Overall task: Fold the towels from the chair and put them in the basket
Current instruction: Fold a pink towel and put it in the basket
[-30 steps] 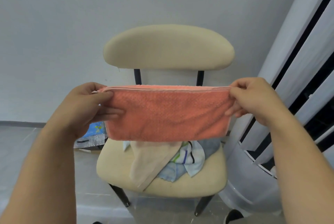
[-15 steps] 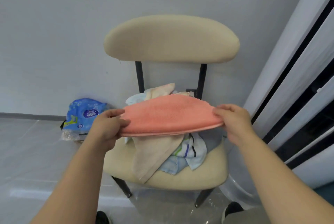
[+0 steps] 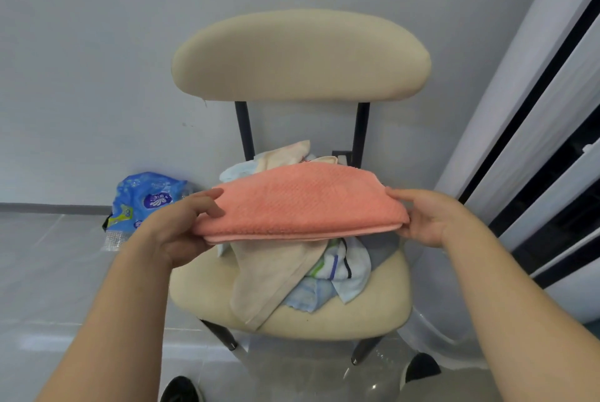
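Folded coral towel, waffle-textured, held flat above the seat of the cream padded chair. Left hand and right hand each pinch 1 end. Beige, striped and pale-blue towels lie heaped beneath. Glossy blue pack on the floor: "3" legible, other print unreadable

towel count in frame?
5 at least: coral towel held above the chair; beige towel draped over the seat front; striped towel, light-blue towel and grey towel piled beneath. More may be hidden in the pile.
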Tool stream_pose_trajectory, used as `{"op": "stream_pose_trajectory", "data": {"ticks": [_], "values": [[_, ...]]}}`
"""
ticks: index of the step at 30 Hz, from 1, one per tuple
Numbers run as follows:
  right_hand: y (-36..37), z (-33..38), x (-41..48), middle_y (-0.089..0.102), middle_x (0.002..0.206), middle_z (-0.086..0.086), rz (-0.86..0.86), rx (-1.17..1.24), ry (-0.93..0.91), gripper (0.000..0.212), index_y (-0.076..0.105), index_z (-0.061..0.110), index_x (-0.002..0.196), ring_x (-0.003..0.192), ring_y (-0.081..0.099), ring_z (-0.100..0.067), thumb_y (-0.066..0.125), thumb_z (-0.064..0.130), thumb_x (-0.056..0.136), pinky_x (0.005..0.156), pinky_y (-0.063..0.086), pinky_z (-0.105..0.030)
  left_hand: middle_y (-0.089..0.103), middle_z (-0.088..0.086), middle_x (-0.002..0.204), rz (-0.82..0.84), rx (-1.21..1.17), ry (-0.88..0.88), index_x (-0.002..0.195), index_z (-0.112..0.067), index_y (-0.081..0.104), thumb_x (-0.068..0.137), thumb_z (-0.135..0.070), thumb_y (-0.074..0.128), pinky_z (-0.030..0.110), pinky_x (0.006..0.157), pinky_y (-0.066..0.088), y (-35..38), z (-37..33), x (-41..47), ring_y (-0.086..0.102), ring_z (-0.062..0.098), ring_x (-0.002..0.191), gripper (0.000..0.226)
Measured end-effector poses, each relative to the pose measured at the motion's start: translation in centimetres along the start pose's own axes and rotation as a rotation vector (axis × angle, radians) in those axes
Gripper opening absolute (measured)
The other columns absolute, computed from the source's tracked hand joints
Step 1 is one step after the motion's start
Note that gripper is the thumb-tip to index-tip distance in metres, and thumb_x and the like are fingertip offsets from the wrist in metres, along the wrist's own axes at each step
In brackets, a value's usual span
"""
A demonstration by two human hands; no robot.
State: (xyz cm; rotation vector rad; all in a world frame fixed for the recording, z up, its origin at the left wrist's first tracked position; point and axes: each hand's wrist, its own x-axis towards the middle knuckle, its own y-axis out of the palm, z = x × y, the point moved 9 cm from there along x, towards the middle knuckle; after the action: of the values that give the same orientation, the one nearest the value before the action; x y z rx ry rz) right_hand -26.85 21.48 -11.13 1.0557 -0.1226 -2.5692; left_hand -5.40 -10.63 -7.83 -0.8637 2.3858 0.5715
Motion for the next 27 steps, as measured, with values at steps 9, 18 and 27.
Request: {"op": "stream_pose_trajectory", "data": {"ticks": [9, 18, 27], "values": [[-0.2, 2.0, -0.1, 0.052, 0.069, -0.001, 0.07, -0.203, -0.171, 0.024, 0.052, 0.025, 0.074, 0.06, 0.044, -0.017, 0.07, 0.009, 0.076, 0.056, 0.026, -0.032, 0.067, 0.009, 0.132, 0.043, 0.127, 0.174, 0.12, -0.022, 0.075, 0.094, -0.017, 0.066, 0.043, 0.091, 0.049, 0.3, -1.7, 0.9, 0.057, 0.024, 0.103, 0.027], [1.4, 3.2, -0.8, 0.058, 0.065, 0.0, 0.128, -0.189, -0.284, 0.059, 0.071, 0.035, 0.118, 0.044, 0.039, -0.011, 0.046, -0.009, 0.087, 0.039, 0.033, -0.02, 0.067, 0.011, 0.129, 0.028, 0.3, 0.347, 0.116, -0.03, 0.077, 0.088, 0.005, 0.056, 0.034, 0.071, 0.049, 1.1, -3.3, 0.7, 0.059, 0.024, 0.083, 0.05], [1.0, 5.7, -3.7, 0.069, 0.098, -0.008, 0.078, -0.056, -0.423, 0.03, 0.079, 0.013, 0.107, 0.059, 0.058, -0.013, 0.058, -0.002, 0.092, 0.047, 0.046, -0.019, 0.073, -0.002, 0.123, 0.019, 0.238, 0.47, 0.12, -0.025, 0.075, 0.087, 0.011, 0.056, 0.03, 0.084, 0.05, 1.9, -5.1, -1.5, 0.063, 0.018, 0.097, 0.053]]}}
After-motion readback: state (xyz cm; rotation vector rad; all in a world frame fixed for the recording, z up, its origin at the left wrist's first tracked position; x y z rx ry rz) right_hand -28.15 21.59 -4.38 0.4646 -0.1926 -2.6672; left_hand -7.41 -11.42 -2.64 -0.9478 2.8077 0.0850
